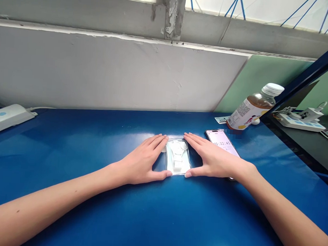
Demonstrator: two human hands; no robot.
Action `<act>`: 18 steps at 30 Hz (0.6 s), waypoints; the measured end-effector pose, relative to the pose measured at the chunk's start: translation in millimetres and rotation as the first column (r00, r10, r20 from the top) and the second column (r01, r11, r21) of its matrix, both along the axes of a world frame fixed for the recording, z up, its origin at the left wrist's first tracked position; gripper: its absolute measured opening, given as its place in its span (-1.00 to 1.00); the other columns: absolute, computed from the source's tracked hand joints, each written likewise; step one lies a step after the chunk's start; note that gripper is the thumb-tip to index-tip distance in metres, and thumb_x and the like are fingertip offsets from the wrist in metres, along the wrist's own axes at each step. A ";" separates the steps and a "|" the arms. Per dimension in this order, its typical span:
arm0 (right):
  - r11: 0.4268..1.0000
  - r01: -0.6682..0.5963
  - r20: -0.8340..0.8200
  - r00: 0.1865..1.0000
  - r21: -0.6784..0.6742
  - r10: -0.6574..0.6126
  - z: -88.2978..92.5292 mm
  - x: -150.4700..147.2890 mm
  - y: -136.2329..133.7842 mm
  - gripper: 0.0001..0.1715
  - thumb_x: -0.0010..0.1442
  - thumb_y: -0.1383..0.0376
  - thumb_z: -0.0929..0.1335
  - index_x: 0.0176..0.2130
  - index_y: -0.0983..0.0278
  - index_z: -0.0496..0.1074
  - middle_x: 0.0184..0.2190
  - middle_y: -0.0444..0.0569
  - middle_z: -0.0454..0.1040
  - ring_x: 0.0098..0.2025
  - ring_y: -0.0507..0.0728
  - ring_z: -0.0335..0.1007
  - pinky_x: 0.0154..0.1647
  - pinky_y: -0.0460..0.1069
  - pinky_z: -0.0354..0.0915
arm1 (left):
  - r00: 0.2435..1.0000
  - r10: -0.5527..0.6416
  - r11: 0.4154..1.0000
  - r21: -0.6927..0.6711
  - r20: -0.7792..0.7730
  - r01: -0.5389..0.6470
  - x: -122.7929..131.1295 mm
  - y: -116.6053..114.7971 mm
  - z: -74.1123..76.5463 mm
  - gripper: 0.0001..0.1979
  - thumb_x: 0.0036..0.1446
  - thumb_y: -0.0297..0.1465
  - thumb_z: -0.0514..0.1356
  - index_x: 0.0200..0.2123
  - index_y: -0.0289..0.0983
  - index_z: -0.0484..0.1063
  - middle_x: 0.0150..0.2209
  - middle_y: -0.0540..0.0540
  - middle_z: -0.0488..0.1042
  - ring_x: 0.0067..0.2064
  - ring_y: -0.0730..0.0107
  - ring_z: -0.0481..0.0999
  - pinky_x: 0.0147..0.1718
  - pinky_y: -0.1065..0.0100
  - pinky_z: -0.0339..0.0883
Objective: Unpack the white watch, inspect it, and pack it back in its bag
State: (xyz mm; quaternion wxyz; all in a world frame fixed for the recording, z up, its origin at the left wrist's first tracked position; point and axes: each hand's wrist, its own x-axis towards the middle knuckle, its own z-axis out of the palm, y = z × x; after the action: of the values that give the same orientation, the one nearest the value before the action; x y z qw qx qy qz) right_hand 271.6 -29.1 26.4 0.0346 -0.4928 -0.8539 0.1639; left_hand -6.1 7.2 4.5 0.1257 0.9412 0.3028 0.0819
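Observation:
A small, flat, clear plastic package (178,156) lies on the blue tabletop with a white moulded item inside, whose kind I cannot make out. My left hand (145,159) rests along its left side, fingers stretched out at the upper left corner and thumb at the lower left corner. On the opposite side, my right hand (210,158) has its fingertips by the upper right corner and its thumb at the lower right one. Both hands are open around the package, touching or nearly touching its edges. Something pale and rounded (163,149) shows partly beside my left fingers.
A phone (223,139) showing a timer lies partly under my right hand. Behind it stand a drink bottle (252,107) and a small card (221,120). Power strips lie at the left (9,117) and far right (301,122). A wall (114,72) bounds the blue table (148,217) at the back.

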 end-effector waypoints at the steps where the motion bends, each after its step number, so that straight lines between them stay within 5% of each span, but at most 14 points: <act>1: 1.000 0.003 -0.005 1.000 -0.001 -0.003 -0.2 -0.1 0.0 0.41 0.00 -0.36 0.36 0.44 0.46 -0.08 0.45 0.30 -0.09 0.46 0.44 -0.16 0.40 0.31 0.04 | 1.000 -0.001 1.000 0.001 -0.007 0.001 0.1 -0.1 0.5 -0.03 0.21 0.10 0.13 0.42 -0.44 -0.08 0.42 -0.38 0.02 0.43 -0.16 -0.02 0.33 -0.06 0.04; 7: 1.000 0.010 -0.040 0.999 0.006 -0.009 -0.4 -1.6 0.2 0.38 -0.01 -0.32 0.40 0.46 0.33 -0.12 0.48 0.22 -0.21 0.46 0.46 -0.16 0.40 0.31 0.05 | 1.000 -0.006 1.000 0.003 -0.010 0.006 0.2 -1.1 2.4 -0.04 0.22 0.06 0.13 0.41 -0.48 -0.10 0.42 -0.41 -0.01 0.43 -0.15 -0.02 0.33 -0.06 0.04; 13: 0.999 -0.002 -0.008 1.000 0.051 0.002 -0.6 -3.3 -0.9 0.33 0.07 -0.32 0.34 0.44 0.43 -0.08 0.45 0.27 -0.07 0.45 0.43 -0.12 0.40 0.29 0.06 | 1.000 0.004 1.000 -0.003 0.005 -0.004 -1.1 -2.0 1.1 -0.12 0.24 -0.07 0.15 0.41 -0.48 -0.07 0.43 -0.45 -0.07 0.43 -0.18 -0.03 0.33 -0.07 0.04; 18: 0.973 0.017 -0.018 1.000 0.228 -0.013 1.0 -6.6 1.3 -0.25 0.29 -0.03 0.33 0.24 0.42 0.34 0.32 0.32 0.24 0.30 0.43 0.26 0.25 0.30 0.29 | 0.998 -0.003 1.000 0.030 0.055 0.002 -1.0 -2.4 0.9 -0.38 0.34 -0.31 0.00 0.37 -0.47 0.03 0.42 -0.45 -0.04 0.43 -0.12 -0.03 0.34 -0.07 0.04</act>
State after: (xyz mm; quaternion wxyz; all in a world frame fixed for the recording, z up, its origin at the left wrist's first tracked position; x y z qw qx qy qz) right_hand 265.0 -27.7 27.4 0.0993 -0.4907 -0.8629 0.0684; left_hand -7.1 4.8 5.4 0.1202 0.9407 0.2967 0.1122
